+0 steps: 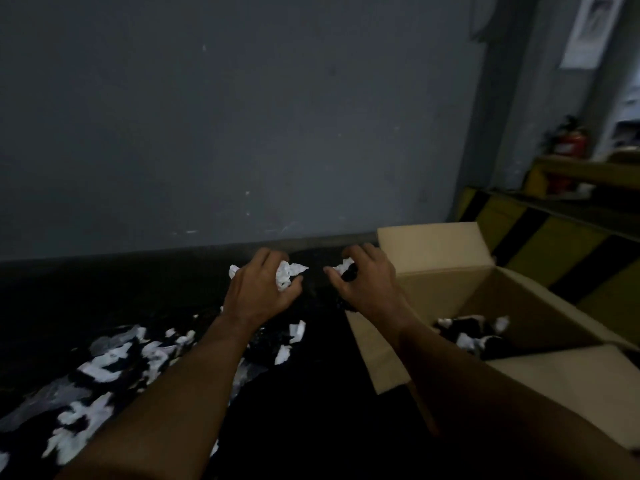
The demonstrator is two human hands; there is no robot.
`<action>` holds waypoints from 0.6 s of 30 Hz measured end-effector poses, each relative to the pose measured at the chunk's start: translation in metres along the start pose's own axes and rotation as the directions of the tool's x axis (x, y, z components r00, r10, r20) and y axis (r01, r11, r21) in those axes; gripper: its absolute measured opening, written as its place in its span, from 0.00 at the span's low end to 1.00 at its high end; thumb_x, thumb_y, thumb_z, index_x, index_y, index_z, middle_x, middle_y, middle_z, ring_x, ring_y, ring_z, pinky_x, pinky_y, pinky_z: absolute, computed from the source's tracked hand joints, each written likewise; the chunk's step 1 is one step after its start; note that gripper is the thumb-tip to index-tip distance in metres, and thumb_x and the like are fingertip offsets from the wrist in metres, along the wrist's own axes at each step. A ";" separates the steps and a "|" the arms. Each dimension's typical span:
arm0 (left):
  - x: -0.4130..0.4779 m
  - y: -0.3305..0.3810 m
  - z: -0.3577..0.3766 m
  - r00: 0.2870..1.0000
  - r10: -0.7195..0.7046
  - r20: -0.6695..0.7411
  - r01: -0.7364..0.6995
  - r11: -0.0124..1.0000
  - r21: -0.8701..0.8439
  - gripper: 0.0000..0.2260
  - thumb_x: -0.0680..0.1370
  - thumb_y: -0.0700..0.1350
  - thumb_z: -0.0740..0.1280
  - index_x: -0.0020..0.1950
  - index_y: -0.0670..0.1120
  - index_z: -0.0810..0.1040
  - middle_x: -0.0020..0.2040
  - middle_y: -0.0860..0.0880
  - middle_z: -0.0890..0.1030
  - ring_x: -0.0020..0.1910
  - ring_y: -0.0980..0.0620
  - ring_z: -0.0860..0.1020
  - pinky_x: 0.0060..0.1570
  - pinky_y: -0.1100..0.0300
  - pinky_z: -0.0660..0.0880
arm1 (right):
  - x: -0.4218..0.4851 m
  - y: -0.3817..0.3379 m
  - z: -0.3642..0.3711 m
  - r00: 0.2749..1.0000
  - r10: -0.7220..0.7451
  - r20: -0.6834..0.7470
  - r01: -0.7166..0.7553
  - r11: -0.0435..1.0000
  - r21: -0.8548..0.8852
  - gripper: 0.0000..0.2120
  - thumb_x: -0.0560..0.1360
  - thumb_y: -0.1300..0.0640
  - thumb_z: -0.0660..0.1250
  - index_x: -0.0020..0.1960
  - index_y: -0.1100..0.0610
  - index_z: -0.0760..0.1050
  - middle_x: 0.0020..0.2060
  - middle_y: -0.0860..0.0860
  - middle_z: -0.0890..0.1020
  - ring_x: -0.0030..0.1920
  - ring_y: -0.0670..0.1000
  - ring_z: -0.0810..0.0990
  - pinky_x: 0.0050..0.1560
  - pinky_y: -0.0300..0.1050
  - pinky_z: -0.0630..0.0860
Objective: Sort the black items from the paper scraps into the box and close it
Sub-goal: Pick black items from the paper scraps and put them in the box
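An open cardboard box point(440, 289) stands on the right with its flaps spread; black pieces mixed with white paper point(467, 336) lie inside it. My left hand point(258, 289) is curled over a crumpled white paper scrap point(287, 273) on the dark surface near the wall. My right hand point(367, 277) sits just left of the box, its fingers closed around a black item point(348, 273) with a bit of white paper on it. A heap of white scraps and black items point(100, 372) stretches across the lower left. The black items are hard to make out against the dark surface.
A grey wall point(225, 116) rises right behind the work surface. Yellow-and-black striped barriers point(540, 244) stand behind the box on the right, with a red fire extinguisher point(571, 145) farther back. Loose white scraps point(294, 336) lie between my forearms.
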State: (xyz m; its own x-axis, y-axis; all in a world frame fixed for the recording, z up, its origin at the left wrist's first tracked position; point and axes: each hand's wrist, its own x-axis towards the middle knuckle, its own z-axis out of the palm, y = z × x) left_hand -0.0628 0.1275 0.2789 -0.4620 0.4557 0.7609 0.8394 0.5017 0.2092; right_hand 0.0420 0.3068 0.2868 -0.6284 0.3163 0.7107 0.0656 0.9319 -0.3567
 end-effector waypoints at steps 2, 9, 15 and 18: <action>0.006 0.027 0.012 1.000 0.024 0.011 -0.023 0.999 -0.035 0.15 0.70 0.54 0.69 0.49 0.45 0.77 0.47 0.49 0.78 0.40 0.48 0.79 0.38 0.61 0.70 | -0.007 0.017 -0.023 1.000 0.024 -0.019 -0.024 0.999 -0.037 0.16 0.71 0.45 0.72 0.51 0.55 0.76 0.47 0.51 0.78 0.48 0.51 0.74 0.46 0.41 0.70; 0.047 0.112 0.065 0.982 0.179 0.056 -0.171 0.977 -0.128 0.14 0.71 0.54 0.68 0.48 0.44 0.77 0.45 0.47 0.78 0.38 0.48 0.78 0.37 0.61 0.69 | -0.013 0.097 -0.093 0.985 0.113 -0.127 -0.130 0.983 -0.131 0.18 0.71 0.44 0.71 0.52 0.57 0.77 0.46 0.53 0.79 0.46 0.53 0.75 0.43 0.41 0.67; 0.099 0.190 0.139 0.972 0.233 -0.003 -0.231 0.961 -0.151 0.16 0.71 0.55 0.65 0.50 0.45 0.78 0.46 0.47 0.78 0.40 0.47 0.78 0.36 0.59 0.73 | 0.000 0.200 -0.136 0.974 0.143 -0.178 -0.175 0.968 -0.181 0.18 0.71 0.43 0.71 0.50 0.57 0.77 0.44 0.53 0.78 0.46 0.54 0.76 0.42 0.42 0.69; 0.123 0.230 0.183 0.972 0.235 -0.013 -0.234 0.960 -0.156 0.16 0.71 0.54 0.66 0.50 0.45 0.78 0.47 0.47 0.78 0.41 0.47 0.78 0.37 0.60 0.73 | 0.012 0.255 -0.155 0.973 0.160 -0.164 -0.193 0.958 -0.212 0.18 0.72 0.42 0.70 0.52 0.56 0.77 0.46 0.52 0.78 0.48 0.53 0.75 0.43 0.40 0.66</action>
State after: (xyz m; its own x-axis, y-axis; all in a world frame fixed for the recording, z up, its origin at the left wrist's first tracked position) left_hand 0.0213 0.4337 0.3087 -0.2486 0.5513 0.7964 0.9581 0.2606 0.1186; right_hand 0.1715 0.5756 0.2985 -0.4743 0.4864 0.7338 0.3489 0.8691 -0.3505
